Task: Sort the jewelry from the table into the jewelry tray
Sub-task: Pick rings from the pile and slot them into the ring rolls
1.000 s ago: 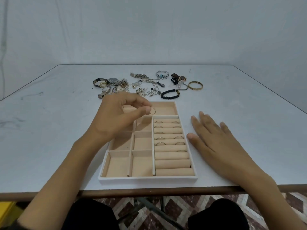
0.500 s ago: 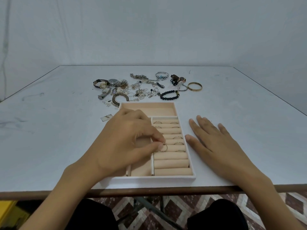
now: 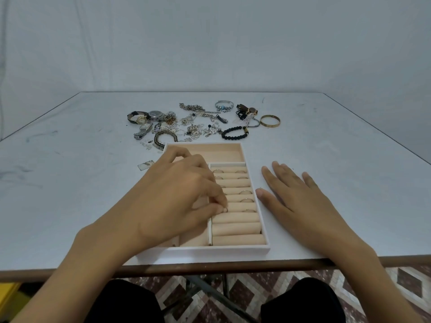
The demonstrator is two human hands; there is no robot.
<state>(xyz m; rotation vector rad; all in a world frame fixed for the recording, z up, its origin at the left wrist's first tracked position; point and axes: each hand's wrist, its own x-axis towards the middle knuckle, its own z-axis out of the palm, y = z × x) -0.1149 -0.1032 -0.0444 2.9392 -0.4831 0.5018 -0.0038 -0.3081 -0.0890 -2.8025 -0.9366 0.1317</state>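
change: your left hand (image 3: 177,194) dropped onto the roll rows, pinching thin metal ring (image 3: 224,209) into beige-lined white jewelry tray (image 3: 210,250) | right hand (image 3: 296,201) flat, holding nothing, on grey-white counter (image 3: 70,183) | tangled jewelry pile (image 3: 198,124) beyond the tray, unsorted

Nothing here can be read: no word, brand, number or sign. The gold-cased round wristwatch on a dark strap (image 3: 140,119) and the silver round wristwatch (image 3: 155,114) beside it lie at the far left of the jewelry pile on the white counter (image 3: 70,183). Their dials are too small to show numerals or a maker's name. The same goes for the brown-strapped wristwatch (image 3: 251,110) at the far right of the pile. The small clear flat packet (image 3: 146,164) left of the white beige-lined jewelry tray (image 3: 210,251) bears no legible print.
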